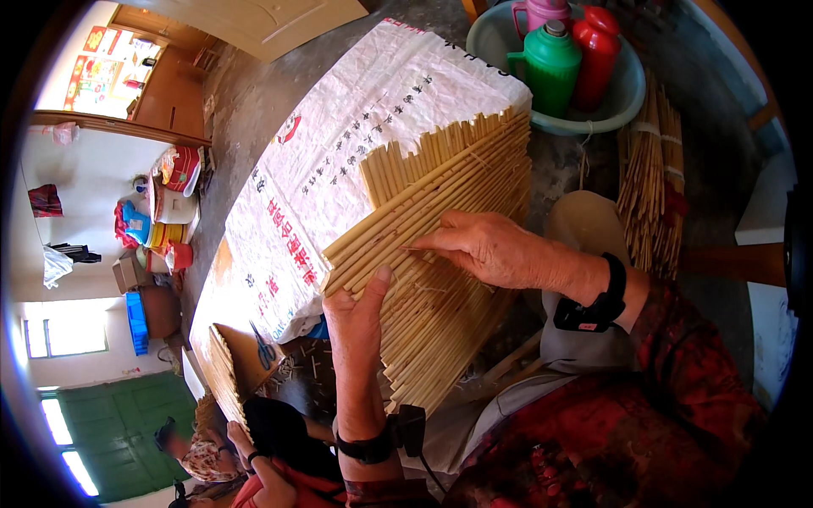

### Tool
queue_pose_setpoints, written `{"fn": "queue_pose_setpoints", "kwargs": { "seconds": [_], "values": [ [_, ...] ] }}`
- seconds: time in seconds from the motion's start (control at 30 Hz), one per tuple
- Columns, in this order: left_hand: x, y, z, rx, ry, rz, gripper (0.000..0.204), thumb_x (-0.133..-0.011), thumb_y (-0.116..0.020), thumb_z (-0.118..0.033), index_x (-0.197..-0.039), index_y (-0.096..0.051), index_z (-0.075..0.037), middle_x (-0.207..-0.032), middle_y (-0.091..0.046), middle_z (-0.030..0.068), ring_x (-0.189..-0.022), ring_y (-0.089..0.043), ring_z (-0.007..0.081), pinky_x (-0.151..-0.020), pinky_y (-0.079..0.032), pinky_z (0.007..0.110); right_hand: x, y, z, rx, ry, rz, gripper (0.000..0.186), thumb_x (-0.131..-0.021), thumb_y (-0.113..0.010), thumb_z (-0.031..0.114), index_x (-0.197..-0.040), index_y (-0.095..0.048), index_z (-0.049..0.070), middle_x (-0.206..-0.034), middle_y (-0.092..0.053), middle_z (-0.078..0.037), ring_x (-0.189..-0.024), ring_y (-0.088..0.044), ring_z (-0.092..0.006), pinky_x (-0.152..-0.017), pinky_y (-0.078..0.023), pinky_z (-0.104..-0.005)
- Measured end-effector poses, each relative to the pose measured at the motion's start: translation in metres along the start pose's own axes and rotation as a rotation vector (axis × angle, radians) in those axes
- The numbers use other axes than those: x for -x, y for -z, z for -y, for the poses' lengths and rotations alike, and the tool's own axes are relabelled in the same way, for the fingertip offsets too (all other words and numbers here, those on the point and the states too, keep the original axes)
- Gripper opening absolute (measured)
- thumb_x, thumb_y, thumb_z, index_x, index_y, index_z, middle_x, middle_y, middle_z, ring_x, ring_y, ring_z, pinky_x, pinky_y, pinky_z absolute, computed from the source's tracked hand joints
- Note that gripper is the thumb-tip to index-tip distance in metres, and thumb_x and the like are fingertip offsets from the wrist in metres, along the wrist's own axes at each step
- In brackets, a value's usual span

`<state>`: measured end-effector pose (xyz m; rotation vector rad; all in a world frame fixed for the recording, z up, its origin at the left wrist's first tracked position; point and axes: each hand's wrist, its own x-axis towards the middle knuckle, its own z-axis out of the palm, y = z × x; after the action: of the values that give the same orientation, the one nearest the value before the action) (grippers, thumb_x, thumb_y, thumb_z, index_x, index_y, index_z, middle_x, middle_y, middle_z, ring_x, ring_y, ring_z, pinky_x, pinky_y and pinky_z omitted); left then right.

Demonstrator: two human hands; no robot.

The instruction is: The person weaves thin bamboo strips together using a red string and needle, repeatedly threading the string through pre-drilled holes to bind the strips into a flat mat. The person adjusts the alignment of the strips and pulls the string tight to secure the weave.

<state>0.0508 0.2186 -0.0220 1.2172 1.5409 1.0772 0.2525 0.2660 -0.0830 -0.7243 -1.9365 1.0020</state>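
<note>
A mat of thin straw-coloured stalks (440,330) lies slanting over the table edge and my lap, its stalks side by side. My left hand (354,317) grips its near left edge, thumb on top and fingers hidden underneath. Above the stalks my right hand (491,248) is closed in a pinch, its fingertips at the mat's surface. Whatever is between those fingertips is too small to make out. Behind the upper stalks, more stalk ends stick out unevenly over a white printed woven sheet (322,161) that covers the table.
Blue-handled scissors (264,347) lie at the table's left end, near another stalk mat (224,372) handled by a person in red (288,466). A pale blue basin (622,118) with green and red flasks stands far right. Tied stalk bundles (652,178) rest below it.
</note>
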Motion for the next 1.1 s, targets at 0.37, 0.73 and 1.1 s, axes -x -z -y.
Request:
{"fn": "queue_pose_setpoints", "kwargs": {
  "seconds": [0.37, 0.73, 1.1],
  "values": [
    [0.0, 0.001, 0.001, -0.026, 0.058, -0.018, 0.033, -0.091, -0.066, -0.007, -0.121, -0.059, 0.004, -0.111, -0.066, 0.0097, -0.101, -0.06, 0.0146, -0.088, -0.048, 0.028, -0.001, 0.001, -0.002, 0.009, 0.012, 0.005, 0.032, -0.088, -0.061, 0.001, -0.12, -0.063, 0.007, -0.097, -0.06, -0.015, -0.091, -0.064, -0.0345, -0.075, -0.052, -0.0409],
    [0.004, -0.003, 0.002, -0.027, 0.017, -0.021, 0.031, -0.091, -0.064, -0.004, -0.12, -0.059, 0.004, -0.11, -0.066, 0.0095, -0.1, -0.06, 0.0145, -0.087, -0.048, 0.028, -0.003, 0.011, 0.01, 0.114, -0.022, 0.077, 0.035, -0.086, -0.06, 0.001, -0.12, -0.063, 0.007, -0.095, -0.059, -0.017, -0.089, -0.062, -0.0389, -0.074, -0.051, -0.042],
    [0.008, -0.007, -0.004, -0.026, 0.032, -0.024, 0.03, -0.091, -0.064, -0.004, -0.119, -0.059, 0.004, -0.109, -0.066, 0.0092, -0.097, -0.06, 0.0135, -0.085, -0.048, 0.027, -0.003, 0.01, 0.007, 0.04, 0.016, 0.055, 0.033, -0.089, -0.058, 0.001, -0.12, -0.064, 0.008, -0.092, -0.058, -0.016, -0.085, -0.062, -0.0358, -0.072, -0.05, -0.0407]
  ]
}}
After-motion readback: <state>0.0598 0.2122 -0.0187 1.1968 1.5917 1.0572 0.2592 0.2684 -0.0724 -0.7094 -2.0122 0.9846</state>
